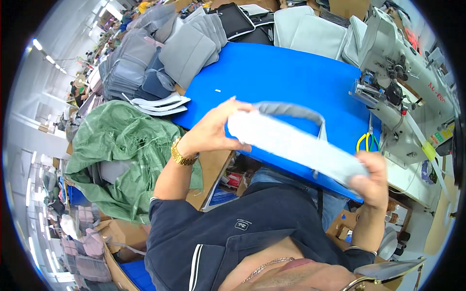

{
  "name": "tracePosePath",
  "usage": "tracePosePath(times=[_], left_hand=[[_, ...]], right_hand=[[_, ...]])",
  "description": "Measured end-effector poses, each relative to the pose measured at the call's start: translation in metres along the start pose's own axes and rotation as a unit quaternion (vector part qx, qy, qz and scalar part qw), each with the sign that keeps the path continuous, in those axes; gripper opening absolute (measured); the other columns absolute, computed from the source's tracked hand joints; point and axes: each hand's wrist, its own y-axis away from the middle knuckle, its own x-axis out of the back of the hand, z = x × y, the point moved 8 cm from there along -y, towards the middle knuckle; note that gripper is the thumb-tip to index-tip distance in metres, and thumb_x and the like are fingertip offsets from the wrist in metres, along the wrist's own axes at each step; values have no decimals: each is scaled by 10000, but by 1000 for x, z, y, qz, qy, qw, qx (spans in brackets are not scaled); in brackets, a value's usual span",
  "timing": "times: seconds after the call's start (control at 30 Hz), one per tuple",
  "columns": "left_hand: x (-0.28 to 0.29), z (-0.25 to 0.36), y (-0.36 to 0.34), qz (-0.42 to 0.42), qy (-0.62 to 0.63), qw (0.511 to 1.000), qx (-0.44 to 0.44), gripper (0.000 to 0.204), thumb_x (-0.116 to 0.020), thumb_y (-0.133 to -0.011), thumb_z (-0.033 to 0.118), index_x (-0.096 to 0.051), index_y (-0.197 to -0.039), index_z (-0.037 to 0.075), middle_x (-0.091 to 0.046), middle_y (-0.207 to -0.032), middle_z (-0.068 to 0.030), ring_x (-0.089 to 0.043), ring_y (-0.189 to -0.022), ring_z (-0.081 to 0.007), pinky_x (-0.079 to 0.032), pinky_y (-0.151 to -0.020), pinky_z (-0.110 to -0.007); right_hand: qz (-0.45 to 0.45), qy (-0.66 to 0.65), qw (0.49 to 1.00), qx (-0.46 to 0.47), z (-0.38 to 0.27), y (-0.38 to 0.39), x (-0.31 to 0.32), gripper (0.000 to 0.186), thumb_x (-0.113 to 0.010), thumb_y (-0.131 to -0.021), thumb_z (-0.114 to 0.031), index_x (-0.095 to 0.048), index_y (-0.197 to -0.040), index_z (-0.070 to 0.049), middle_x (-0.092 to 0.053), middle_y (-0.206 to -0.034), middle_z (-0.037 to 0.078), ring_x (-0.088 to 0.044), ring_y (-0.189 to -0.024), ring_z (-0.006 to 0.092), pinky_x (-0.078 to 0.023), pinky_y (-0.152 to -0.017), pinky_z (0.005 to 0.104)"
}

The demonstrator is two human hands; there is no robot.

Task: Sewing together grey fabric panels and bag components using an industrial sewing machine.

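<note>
A pale grey bag (296,145), seen narrow side on and blurred by motion, is held up over the near part of the blue tabletop (286,72). A darker grey strap handle (291,110) arches from its far side. My left hand (218,127), below which a gold watch shows, grips the bag's left end between thumb and fingers. At the other end, my right hand (371,179) is closed round the bag's right corner. Just beyond the right hand lie scissors (366,140) with yellow and green handles.
On the right stands an industrial sewing machine (403,72). Stacked grey fabric pieces (187,53) rise at the far left, and pale grey cases (318,36) with black ones (238,22) line the far edge. A green woven sack (128,155) slumps left of the table.
</note>
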Motion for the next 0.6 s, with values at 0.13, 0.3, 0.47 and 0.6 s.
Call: tracePosePath(times=[0.13,0.3,0.47,0.6], left_hand=[[2,-35,-29,153,179,967,95,365,-667,-872,60,-558,-1220,36,-649,-957,-54,-603,-912,-116,-481,-817,-296],[-7,-131,-52,232,391,862,224,250,-526,-960,133,-572,-1172,8,-648,-888,-119,-680,-706,-223,-546,-594,-320],[-43,-227,-82,196,358,847,341,306,-508,-962,285,-606,-1164,78,-707,-960,-115,-694,-843,-257,-587,-619,-422],[-99,-199,-102,-41,130,961,240,749,-696,-818,532,-484,-1352,52,-597,-1199,-153,-571,-1103,-287,-562,-821,-411]], right_hand=[[151,-389,895,158,-28,26,45,517,-620,-883,-484,-566,-1039,6,-565,-562,18,-470,-363,96,-407,-395,225],[191,-255,943,92,-3,96,87,428,-613,-910,-332,-545,-1128,30,-625,-774,39,-619,-711,117,-497,-666,271],[61,-41,949,-307,85,119,19,214,-578,-948,-162,-587,-1100,-11,-596,-974,0,-536,-866,90,-440,-791,253],[101,-124,905,-394,135,125,-9,180,-542,-993,-218,-574,-1075,-61,-544,-818,-55,-477,-707,33,-393,-623,195]])
